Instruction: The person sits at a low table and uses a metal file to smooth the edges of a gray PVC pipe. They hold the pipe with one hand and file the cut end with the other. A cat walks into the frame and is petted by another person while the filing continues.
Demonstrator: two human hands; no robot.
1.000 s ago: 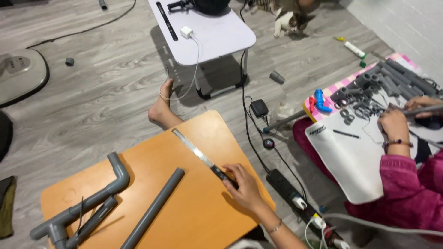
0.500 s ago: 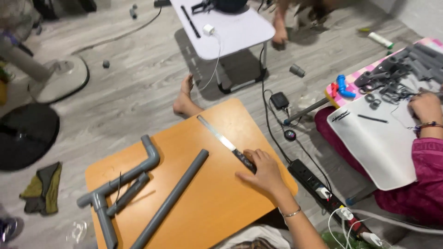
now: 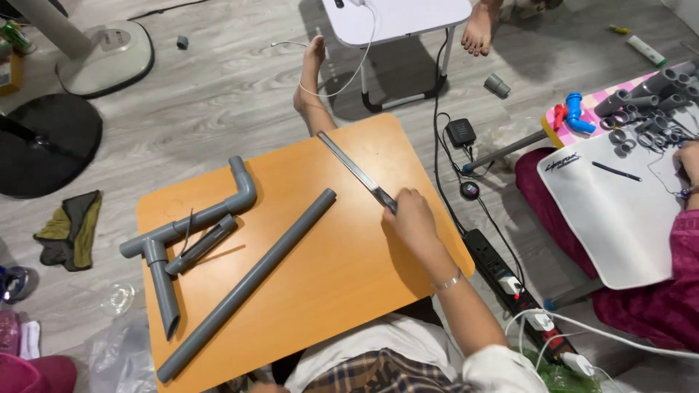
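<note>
Head view: the right hand (image 3: pixel 412 218) rests on the orange table (image 3: pixel 342 276) near its right edge, fingers curled together over the near end of a long flat metal blade (image 3: pixel 353 169). The blade lies flat and runs from the hand diagonally toward the table's far edge, where its tip reaches close to the far right corner. A thin bracelet (image 3: pixel 447 281) sits on the wrist, and the forearm leads back off the table's near edge to a white sleeve (image 3: pixel 502 367). The left hand is out of sight.

A long straight grey pipe (image 3: pixel 247 284) lies diagonally across the middle of the table, its far end just left of the blade, its near end at the near left corner. Left of it, toward the left edge, lies a grey pipe assembly (image 3: pixel 193 222) with an elbow bend at its far end and a branch pointing to the near edge; a short dark tube (image 3: pixel 202 244) lies against it.

Off the table's far edge a bare foot (image 3: pixel 313 73) rests on the grey wood floor, beside a white side table (image 3: pixel 408 18). To the right of the orange table, a black power strip (image 3: pixel 502 269) lies on the floor. Further right another person in a magenta sleeve (image 3: pixel 684 255) sits by a white board (image 3: pixel 619 211) with small grey pipe fittings (image 3: pixel 641 109) beyond it.
</note>
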